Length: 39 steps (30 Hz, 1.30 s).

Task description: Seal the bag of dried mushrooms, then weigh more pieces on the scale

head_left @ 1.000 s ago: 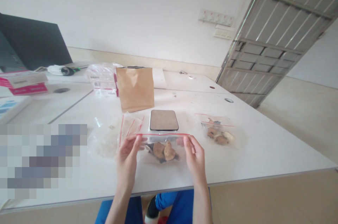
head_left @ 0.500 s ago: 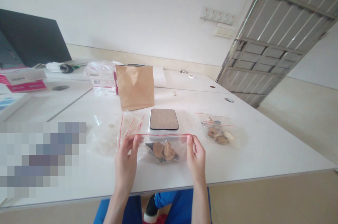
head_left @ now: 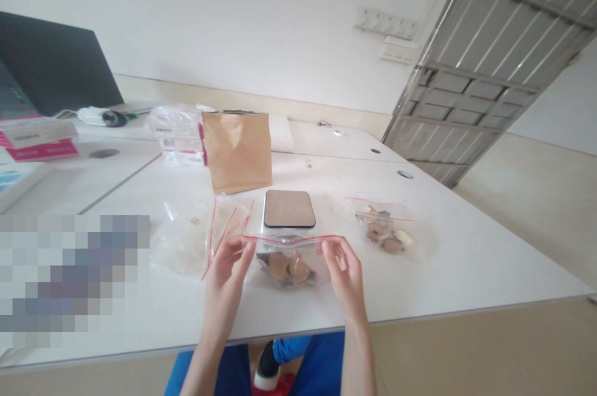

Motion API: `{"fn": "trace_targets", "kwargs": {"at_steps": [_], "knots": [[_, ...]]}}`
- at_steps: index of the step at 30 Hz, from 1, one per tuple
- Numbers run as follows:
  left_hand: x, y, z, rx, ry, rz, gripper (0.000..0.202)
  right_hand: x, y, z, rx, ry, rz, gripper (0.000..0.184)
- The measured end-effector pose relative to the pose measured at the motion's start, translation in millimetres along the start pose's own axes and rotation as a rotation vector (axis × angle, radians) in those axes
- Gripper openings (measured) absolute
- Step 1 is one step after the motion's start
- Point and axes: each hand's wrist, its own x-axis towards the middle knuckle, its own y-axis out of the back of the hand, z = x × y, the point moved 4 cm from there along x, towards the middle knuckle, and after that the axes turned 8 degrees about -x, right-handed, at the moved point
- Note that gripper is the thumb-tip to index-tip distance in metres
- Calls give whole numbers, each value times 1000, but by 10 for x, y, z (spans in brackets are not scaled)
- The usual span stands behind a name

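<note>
A clear zip bag with a red line along its top lies before me, holding several brown and dark dried pieces that look like mushrooms. My left hand pinches its top left corner. At the top right corner, my right hand grips it between thumb and fingers. The top edge bows between the hands, its mouth slightly parted in the middle. Just behind the bag is a flat square scale with a brownish top.
Flat clear zip bags lie on the left. To the right are filled zip bags with brown pieces. A brown paper bag stands behind the scale, beside plastic-wrapped boxes. The table's front edge runs close to me.
My hands have come slightly closer together. The bag's top edge, straight before, now sags and gapes in the middle.
</note>
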Motion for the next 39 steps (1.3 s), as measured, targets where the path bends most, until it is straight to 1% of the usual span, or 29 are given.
{"fn": "trace_targets", "kwargs": {"at_steps": [2,5,7,10,12,15,20,23,25,28,30,34,39], "knots": [[5,-12,-20,-44,28,-15,29,1,-8,11,16,10,-2,25],[21,-5,-49,-92,94,-25,31,9,2,51,36,27,47,22],[31,8,-58,-87,127,-31,33,12,17,79,47,36,84,21],[37,23,-62,-48,142,-31,33,12,29,104,72,23,109,20],[32,22,-63,-65,141,-22,33,9,29,97,102,0,112,21],[10,-6,-54,-122,130,-37,31,2,7,49,157,-41,83,22],[-40,-54,-43,-142,160,-66,30,-3,-62,-25,208,-110,-48,25],[-48,-82,-43,-150,174,-75,32,-2,-89,-12,259,-143,-87,22],[-49,-106,-51,-155,194,-103,33,-1,-106,6,284,-164,-113,25],[-52,-125,-60,-185,210,-146,30,-5,-130,18,279,-187,-160,24],[-54,-116,-62,-203,208,-148,28,-11,-141,16,263,-200,-182,25],[-50,-76,-65,-211,222,-118,27,-21,-119,19,221,-204,-125,26],[-43,-48,-18,-169,206,-63,26,-18,-107,4,177,-159,-74,25]]}}
